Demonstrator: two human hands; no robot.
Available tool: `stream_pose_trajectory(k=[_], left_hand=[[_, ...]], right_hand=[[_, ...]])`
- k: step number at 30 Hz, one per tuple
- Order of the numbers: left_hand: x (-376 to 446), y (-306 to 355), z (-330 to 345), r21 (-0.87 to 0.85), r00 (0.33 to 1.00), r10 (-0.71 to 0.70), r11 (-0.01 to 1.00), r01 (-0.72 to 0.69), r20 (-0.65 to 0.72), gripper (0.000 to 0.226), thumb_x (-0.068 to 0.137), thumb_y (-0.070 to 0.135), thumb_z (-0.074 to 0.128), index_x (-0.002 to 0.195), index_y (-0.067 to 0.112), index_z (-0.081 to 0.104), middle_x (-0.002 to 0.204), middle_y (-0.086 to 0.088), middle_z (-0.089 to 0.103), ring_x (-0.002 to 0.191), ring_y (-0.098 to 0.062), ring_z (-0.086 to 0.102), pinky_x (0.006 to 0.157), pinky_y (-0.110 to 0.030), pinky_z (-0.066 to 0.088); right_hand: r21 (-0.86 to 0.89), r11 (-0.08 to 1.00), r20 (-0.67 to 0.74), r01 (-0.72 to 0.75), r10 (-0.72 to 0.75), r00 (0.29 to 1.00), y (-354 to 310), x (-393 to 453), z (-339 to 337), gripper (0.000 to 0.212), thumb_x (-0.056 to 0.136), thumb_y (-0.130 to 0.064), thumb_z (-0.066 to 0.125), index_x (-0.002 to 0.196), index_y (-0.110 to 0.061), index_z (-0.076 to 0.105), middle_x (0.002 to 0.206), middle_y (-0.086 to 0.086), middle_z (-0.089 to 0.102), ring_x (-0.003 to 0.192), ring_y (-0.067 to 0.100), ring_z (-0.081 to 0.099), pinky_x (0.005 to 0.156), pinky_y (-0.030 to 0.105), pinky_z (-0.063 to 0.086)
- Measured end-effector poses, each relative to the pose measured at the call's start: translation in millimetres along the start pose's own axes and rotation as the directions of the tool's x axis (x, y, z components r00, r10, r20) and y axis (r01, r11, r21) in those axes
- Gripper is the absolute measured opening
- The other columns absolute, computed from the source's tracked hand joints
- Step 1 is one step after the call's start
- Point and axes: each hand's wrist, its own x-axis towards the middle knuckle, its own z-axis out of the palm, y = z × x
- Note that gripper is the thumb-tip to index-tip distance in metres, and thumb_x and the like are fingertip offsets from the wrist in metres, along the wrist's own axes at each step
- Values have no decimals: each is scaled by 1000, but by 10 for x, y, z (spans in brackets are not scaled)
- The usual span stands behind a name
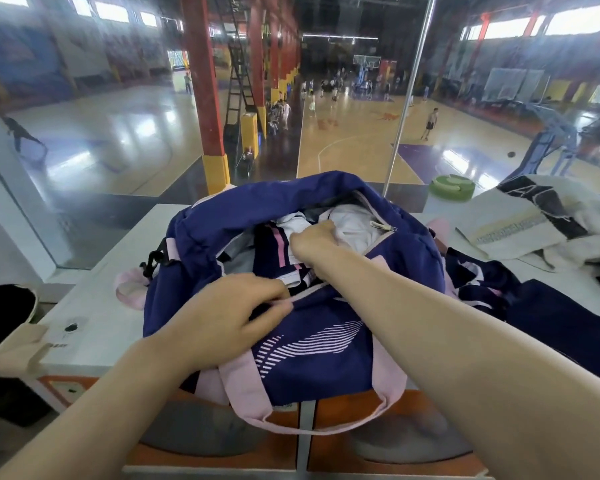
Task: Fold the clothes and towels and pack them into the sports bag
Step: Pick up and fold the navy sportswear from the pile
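Note:
A navy sports bag (229, 216) with pink straps and trim stands open on the white table (108, 317). My left hand (222, 317) pinches the near pink zipper edge of the bag's opening. My right hand (312, 242) is inside the opening, fingers curled on a white garment (354, 225). A navy garment with pink and white stripes (274, 251) lies packed beside it. To the right of the bag lies a loose navy garment (541, 317), and behind it a white towel with black patches (534, 216).
A green round container (451, 188) stands at the table's far right edge. A glass pane behind the table overlooks a basketball hall. A black chair back (4, 313) and a beige strap (18, 348) are at the left. Orange cabinet fronts (329, 452) lie under the table edge.

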Motion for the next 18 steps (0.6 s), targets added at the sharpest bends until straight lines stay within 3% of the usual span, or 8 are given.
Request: stream_pose_trajectory(k=[2,4,7,11,14,16,18], left_hand=[[111,-46,-26,-81,993,-96,993,90,-72,26,95,48,39,97,31,58,91,15,58,85,-1,54,78,-29,46],[273,-117,-7,-121,964,-215,973,197,-158,18,94,39,49,106,28,56,100,13,54,90,-4,54,83,-29,46],[587,-219,41,-99,930,-345,937,334,-129,34,96,27,51,129,19,51,127,-1,50,112,-17,52,98,-32,41],[989,-302,194,-113,927,-374,921,372,3,51,99,29,44,148,17,35,152,-9,35,138,-25,36,112,-35,30],[1162,-348,336,-203,907,-418,886,418,45,58,99,31,42,153,19,24,159,-9,25,145,-28,25,118,-38,22],[1230,-373,427,-157,899,-433,885,438,71,61,99,37,40,154,21,20,161,-8,18,147,-29,18,120,-40,17],[1290,-353,497,-69,883,-447,886,459,143,66,99,48,36,156,23,13,164,-6,9,149,-31,9,121,-42,12]], right_hand=[[-169,986,-48,-8,0,999,6,17,-19,78,97,-22,48,154,-5,-2,152,10,34,128,29,48,88,30,40],[-220,973,-33,65,-74,997,17,76,-46,79,93,-20,50,153,-4,2,148,13,39,125,32,51,95,34,45],[-397,910,44,117,-108,993,3,51,-106,66,96,-19,47,151,-4,14,146,12,42,129,31,47,105,37,41],[-636,708,84,308,-332,939,50,-40,-234,37,97,-19,48,133,-9,52,133,10,57,122,28,55,95,36,45],[-673,662,68,329,-388,919,136,-90,-316,34,97,-18,46,128,-8,54,131,11,58,119,29,55,88,35,44],[-695,632,37,343,-445,895,171,-116,-409,32,99,-22,45,125,-9,57,128,13,60,118,31,56,86,36,42],[-693,631,-35,349,-512,858,209,-90,-523,23,97,-26,47,108,-14,63,113,12,65,108,31,61,76,34,41]])
